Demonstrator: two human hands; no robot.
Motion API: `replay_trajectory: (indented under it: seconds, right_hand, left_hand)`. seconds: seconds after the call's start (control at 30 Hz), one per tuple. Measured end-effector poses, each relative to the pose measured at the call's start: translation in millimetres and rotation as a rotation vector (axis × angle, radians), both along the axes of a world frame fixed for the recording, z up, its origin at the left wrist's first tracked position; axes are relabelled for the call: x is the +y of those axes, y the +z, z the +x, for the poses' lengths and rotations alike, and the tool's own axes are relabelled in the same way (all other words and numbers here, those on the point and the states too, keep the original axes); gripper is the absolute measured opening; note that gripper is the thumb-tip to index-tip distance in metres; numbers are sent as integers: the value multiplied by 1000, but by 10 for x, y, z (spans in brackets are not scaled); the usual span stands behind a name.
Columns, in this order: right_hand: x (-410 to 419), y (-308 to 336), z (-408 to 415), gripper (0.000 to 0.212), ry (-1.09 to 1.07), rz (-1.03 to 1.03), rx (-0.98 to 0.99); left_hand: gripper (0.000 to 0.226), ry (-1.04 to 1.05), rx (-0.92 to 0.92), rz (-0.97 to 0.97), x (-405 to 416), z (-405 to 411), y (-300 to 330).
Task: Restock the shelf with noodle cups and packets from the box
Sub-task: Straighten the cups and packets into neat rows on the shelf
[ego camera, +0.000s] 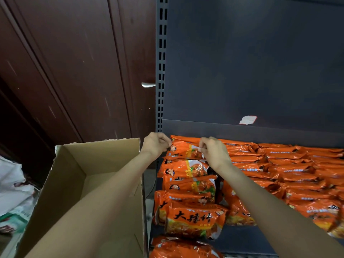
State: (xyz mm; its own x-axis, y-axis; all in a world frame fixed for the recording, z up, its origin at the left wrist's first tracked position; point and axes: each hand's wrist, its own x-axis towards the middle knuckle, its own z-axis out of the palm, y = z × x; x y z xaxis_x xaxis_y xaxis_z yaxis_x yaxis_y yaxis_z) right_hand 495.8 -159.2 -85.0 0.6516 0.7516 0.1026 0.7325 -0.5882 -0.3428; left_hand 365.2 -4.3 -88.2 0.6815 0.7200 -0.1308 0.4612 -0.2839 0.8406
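Box (96, 164) floor hidden by forearm; rightmost packets (331, 211) cut off.

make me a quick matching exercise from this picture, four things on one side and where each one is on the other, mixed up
Things:
1. cardboard box
2. door handle
3. torn sticker
4. packet held by both hands

Places:
A. on the dark back panel of the shelf, above the packets
B. at the back of the leftmost row on the shelf
C. left of the shelf, under the left forearm
D. on the brown door, beside the slotted shelf post

Pairs: 1-C, 2-D, 3-A, 4-B
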Motion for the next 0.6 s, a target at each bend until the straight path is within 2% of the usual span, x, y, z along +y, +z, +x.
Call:
replay_trajectory:
  seconds: [0.07, 0.1, 0.17, 0.27, 0.37, 0.47, 0.53, 0.6]
  right_hand:
    - [-45, -53, 31, 15, -45, 53, 56]
    - [-62, -81, 37, 17, -54, 51, 73]
    - [-77, -116, 43, 19, -50, -1, 63]
    - [-74, -31, 40, 14, -29, -142, -20]
    - [-55, 93, 2, 36, 43, -126, -107]
    - [-61, 115, -65, 42, 200, -60, -41]
    - [-71, 71, -73, 42, 212, -49, 4]
    - [-71, 20, -50, 42, 197, -66, 12]
  left_hand:
    - [5, -15, -23, -30, 13, -22, 1]
    - [13, -44, 10, -55, 13, -31, -6]
    - [21, -110, 90, -91, 8, -42, -34]
    - [19, -100, 132, -66, 38, -37, -64]
    - [12, -133, 172, -71, 47, -61, -100]
    - [14, -162, 42, -189, 3, -157, -121]
    - [14, -183, -73, -221, 4, -239, -148]
    - [10, -263, -91, -193, 17, -305, -167]
